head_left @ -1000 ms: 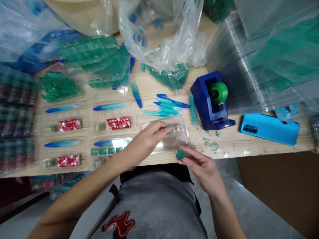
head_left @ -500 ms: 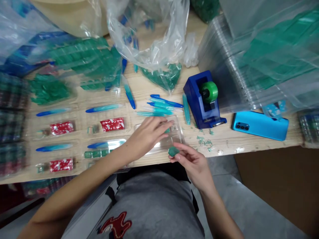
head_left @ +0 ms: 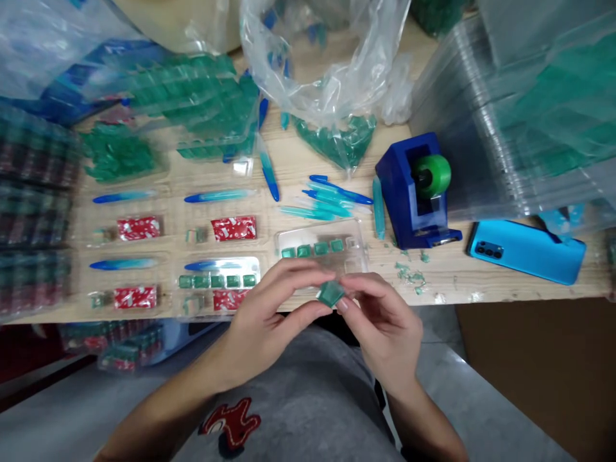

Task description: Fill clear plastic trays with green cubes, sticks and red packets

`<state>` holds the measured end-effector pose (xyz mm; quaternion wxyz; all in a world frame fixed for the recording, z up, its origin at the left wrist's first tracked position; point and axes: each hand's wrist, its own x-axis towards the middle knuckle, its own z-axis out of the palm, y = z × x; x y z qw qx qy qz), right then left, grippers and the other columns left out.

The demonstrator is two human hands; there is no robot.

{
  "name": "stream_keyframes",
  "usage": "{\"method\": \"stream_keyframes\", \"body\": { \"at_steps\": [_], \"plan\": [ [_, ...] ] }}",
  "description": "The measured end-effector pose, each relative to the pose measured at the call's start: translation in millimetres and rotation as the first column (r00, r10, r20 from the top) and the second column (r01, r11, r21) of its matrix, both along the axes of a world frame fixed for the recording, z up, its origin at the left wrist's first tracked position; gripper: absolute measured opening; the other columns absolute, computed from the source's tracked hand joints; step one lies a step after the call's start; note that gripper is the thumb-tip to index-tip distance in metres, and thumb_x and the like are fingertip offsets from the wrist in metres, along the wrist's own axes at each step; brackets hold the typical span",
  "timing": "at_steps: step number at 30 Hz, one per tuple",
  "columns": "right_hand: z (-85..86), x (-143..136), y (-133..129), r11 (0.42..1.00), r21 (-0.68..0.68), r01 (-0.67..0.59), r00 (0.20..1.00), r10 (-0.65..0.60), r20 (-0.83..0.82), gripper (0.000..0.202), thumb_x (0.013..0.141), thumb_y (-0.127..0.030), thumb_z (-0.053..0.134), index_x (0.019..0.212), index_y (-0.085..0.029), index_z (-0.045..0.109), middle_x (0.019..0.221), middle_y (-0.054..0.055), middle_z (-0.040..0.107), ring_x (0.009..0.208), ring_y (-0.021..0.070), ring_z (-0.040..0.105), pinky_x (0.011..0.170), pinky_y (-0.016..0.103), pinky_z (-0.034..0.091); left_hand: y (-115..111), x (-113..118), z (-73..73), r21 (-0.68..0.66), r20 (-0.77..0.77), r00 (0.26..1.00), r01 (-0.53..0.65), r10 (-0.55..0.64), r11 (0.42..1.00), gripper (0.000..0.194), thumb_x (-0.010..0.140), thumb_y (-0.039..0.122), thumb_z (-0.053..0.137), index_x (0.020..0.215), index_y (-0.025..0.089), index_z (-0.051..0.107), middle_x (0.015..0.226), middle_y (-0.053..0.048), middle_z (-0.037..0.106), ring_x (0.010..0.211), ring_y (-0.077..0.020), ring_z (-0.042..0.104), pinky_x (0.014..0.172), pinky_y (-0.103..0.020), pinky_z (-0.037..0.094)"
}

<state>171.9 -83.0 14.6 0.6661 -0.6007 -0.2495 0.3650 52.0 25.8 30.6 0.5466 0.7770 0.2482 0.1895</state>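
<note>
Between both hands, just above the table's front edge, is a small translucent green piece (head_left: 330,293); its exact kind I cannot make out. My right hand (head_left: 387,327) pinches it from the right with thumb and fingertips. From the left, my left hand (head_left: 274,321) closes thumb and forefinger on its other side. Right behind the hands lies a clear plastic tray (head_left: 315,230), with a row of several small green squares (head_left: 321,248) in its compartments. Part of the tray's front is hidden by my fingers.
To the left are filled trays with blue pens (head_left: 122,197) and red packets (head_left: 138,228). Loose pens (head_left: 332,197), a blue tape dispenser (head_left: 404,192) and a bag of green pieces (head_left: 337,138) lie behind. A blue phone (head_left: 527,250) and stacked clear trays (head_left: 462,128) are right.
My left hand has drawn back from the tray to the green piece in my right hand. A row of green squares now shows in the tray. The view has shifted slightly.
</note>
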Motion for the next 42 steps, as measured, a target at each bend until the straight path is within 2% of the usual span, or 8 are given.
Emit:
{"method": "stream_keyframes", "body": {
  "at_steps": [6,13,19,23,31,34,39,42],
  "plan": [
    [-11.0,-4,-2,0.984,-0.046,-0.169,0.969,0.158,-0.192,0.014,0.081,-0.016,0.067,0.09,-0.027,0.07,0.082,-0.002,0.067,0.073,0.0105,0.063,0.067,0.023,0.053,-8,-7,-9.0,-0.043,0.006,0.993,-0.114,0.114,0.993,0.027,0.085,0.016,0.063,0.11,0.029,0.064,0.098,-0.002,0.066,0.093,-0.0144,0.063,0.082,-0.026,0.053],
    [-7.9,5,-12,0.985,-0.039,-0.171,0.974,0.174,0.142,0.023,0.084,-0.009,0.061,0.095,-0.028,0.067,0.098,0.001,0.066,0.092,0.0148,0.062,0.083,0.03,0.051,-2,-6,-3.4,-0.29,-0.032,0.995,0.08,-0.093,0.954,0.031,0.086,0.016,0.06,0.114,0.027,0.061,0.104,-0.005,0.063,0.099,-0.0167,0.063,0.087,-0.032,0.054],
    [0.5,10,-11,0.966,0.03,-0.259,0.955,0.251,0.16,0.03,0.085,-0.011,0.062,0.107,-0.031,0.064,0.106,0.002,0.064,0.098,0.0169,0.06,0.087,0.034,0.05,0,-12,4.6,-0.174,0.046,0.996,0.088,-0.081,0.981,0.028,0.087,0.007,0.055,0.107,0.026,0.054,0.106,-0.004,0.058,0.103,-0.0145,0.057,0.091,-0.03,0.05],
    [1.7,5,-11,0.963,0.031,-0.267,0.955,0.26,0.144,0.035,0.083,-0.016,0.067,0.113,-0.032,0.062,0.109,0.002,0.062,0.1,0.0178,0.059,0.088,0.035,0.051,-2,-11,8.2,0.002,0.004,0.994,0.106,-0.106,0.994,0.027,0.086,0.004,0.053,0.105,0.023,0.052,0.108,-0.003,0.056,0.104,-0.0125,0.055,0.091,-0.026,0.048],
    [10.6,6,-19,0.97,-0.024,-0.242,0.835,0.221,0.504,0.063,0.08,-0.002,0.064,0.133,-0.034,0.05,0.118,0.002,0.063,0.105,0.0184,0.061,0.086,0.032,0.056,2,-18,20.0,0.336,-0.046,0.988,0.153,-0.146,0.929,0.021,0.086,0.011,0.058,0.104,0.019,0.054,0.11,-0.006,0.056,0.105,-0.0155,0.055,0.092,-0.028,0.048],
    [8.4,5,-17,0.963,-0.008,-0.268,0.876,0.247,0.415,0.063,0.081,-0.002,0.064,0.133,-0.034,0.051,0.118,0.002,0.064,0.105,0.0169,0.062,0.088,0.031,0.055,1,-21,17.9,0.308,-0.034,0.987,0.158,-0.155,0.938,0.015,0.087,0.011,0.057,0.099,0.021,0.054,0.103,-0.005,0.058,0.098,-0.0146,0.059,0.085,-0.026,0.051],
    [-7.0,-1,-11,0.983,0.052,-0.176,0.984,0.178,-0.025,0.032,0.083,-0.016,0.068,0.109,-0.034,0.065,0.103,-0.003,0.07,0.099,0.0122,0.066,0.088,0.026,0.056,-11,-17,1.3,0.004,0.008,1.0,0.026,-0.026,1.0,0.011,0.09,0.013,0.054,0.095,0.022,0.054,0.101,-0.003,0.058,0.096,-0.0113,0.06,0.083,-0.022,0.052],
    [-16.0,8,-11,0.996,-0.032,-0.088,0.994,0.089,0.062,0.023,0.086,-0.015,0.063,0.102,-0.031,0.067,0.098,-0.003,0.071,0.093,0.0121,0.068,0.082,0.025,0.057,-19,-13,-8.3,-0.01,-0.044,0.999,0.008,-0.009,1.0,0.015,0.091,0.01,0.051,0.099,0.021,0.056,0.103,-0.002,0.058,0.1,-0.0102,0.059,0.087,-0.022,0.05]
  ]
}}
